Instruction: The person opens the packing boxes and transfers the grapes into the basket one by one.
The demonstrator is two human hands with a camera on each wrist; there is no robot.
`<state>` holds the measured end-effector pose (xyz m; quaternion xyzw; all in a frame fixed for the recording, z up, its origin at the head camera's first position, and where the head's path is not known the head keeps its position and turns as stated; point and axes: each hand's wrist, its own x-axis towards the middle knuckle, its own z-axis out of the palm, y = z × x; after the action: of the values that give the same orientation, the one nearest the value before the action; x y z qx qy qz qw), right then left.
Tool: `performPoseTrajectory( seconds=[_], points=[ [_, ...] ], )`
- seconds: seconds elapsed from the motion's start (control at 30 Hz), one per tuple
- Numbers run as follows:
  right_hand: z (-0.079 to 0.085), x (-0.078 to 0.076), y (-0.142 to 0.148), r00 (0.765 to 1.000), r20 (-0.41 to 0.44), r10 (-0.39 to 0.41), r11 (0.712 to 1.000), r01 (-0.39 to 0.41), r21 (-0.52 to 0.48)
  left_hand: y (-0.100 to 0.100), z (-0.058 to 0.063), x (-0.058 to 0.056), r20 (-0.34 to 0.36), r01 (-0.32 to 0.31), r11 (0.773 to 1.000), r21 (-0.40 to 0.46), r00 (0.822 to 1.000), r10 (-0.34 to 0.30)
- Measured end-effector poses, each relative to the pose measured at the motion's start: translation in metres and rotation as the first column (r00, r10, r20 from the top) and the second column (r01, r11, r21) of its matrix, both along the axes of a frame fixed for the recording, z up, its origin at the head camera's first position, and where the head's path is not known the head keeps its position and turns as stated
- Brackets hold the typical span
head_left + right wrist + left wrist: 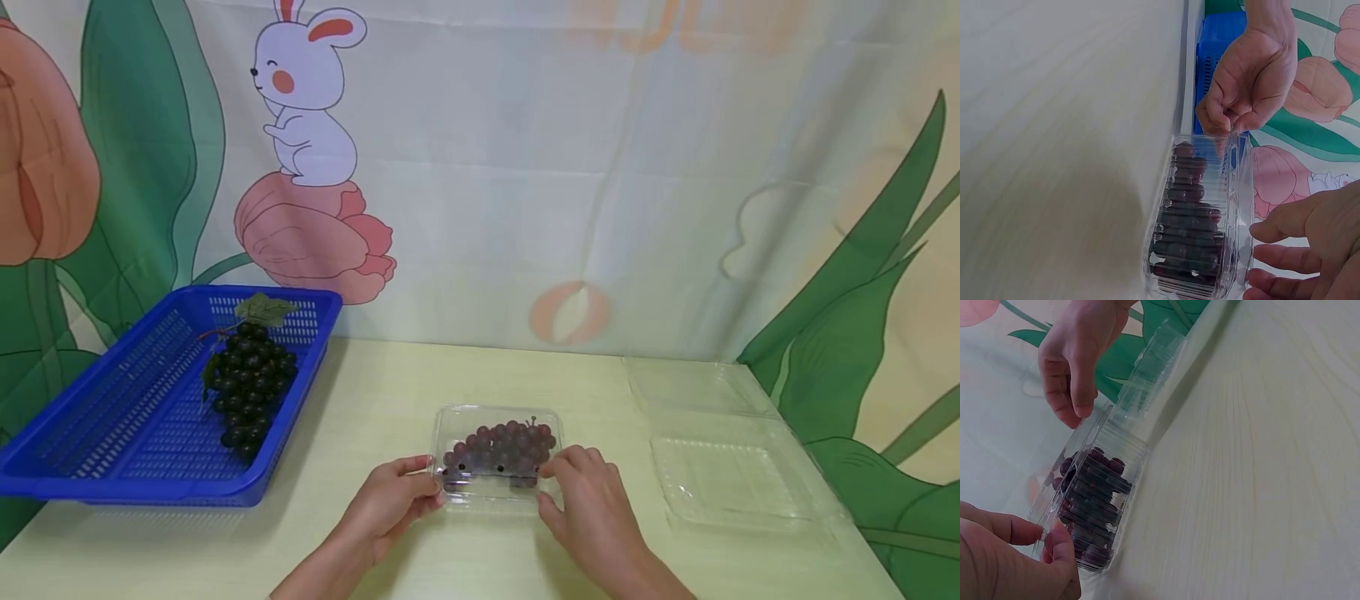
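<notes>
A clear plastic clamshell box [495,492] with its lid down stands on the table, a bunch of dark red grapes [504,443] inside. At the box's left edge, my left hand [392,500] pinches the rim between thumb and fingers; the right wrist view shows this left hand [1250,81] from the other side. My right hand [596,508] is at the box's right side, its fingers loosely bent and spread beside the lid's edge. Whether its fingertips touch the lid, I cannot tell. It appears as the right hand [1310,244] in the right wrist view, holding nothing.
To the left is a blue plastic basket [300,400] with a bunch of black grapes [251,383] and a leaf in it. An open clear clamshell box [731,483] lies at the right edge of the pale table [420,367]. A printed curtain [480,167] hangs behind.
</notes>
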<state>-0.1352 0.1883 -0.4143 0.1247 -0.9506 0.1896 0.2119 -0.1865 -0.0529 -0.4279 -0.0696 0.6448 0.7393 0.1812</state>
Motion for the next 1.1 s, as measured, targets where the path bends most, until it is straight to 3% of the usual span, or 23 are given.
performPoseTrajectory(
  seconds=[0.57, 1.1],
  points=[
    [0.001, -0.005, -0.027, 0.994, -0.04, 0.105, 0.992, -0.102, 0.075, 0.001, 0.0, -0.001, -0.001, 0.001, 1.0, 0.008, 1.0, -0.001],
    [0.004, -0.009, -0.045, 0.988, 0.004, 0.152, 0.983, -0.152, 0.107, 0.002, 0.001, 0.001, 0.003, -0.001, 1.0, 0.006, 1.0, 0.001]
  ],
)
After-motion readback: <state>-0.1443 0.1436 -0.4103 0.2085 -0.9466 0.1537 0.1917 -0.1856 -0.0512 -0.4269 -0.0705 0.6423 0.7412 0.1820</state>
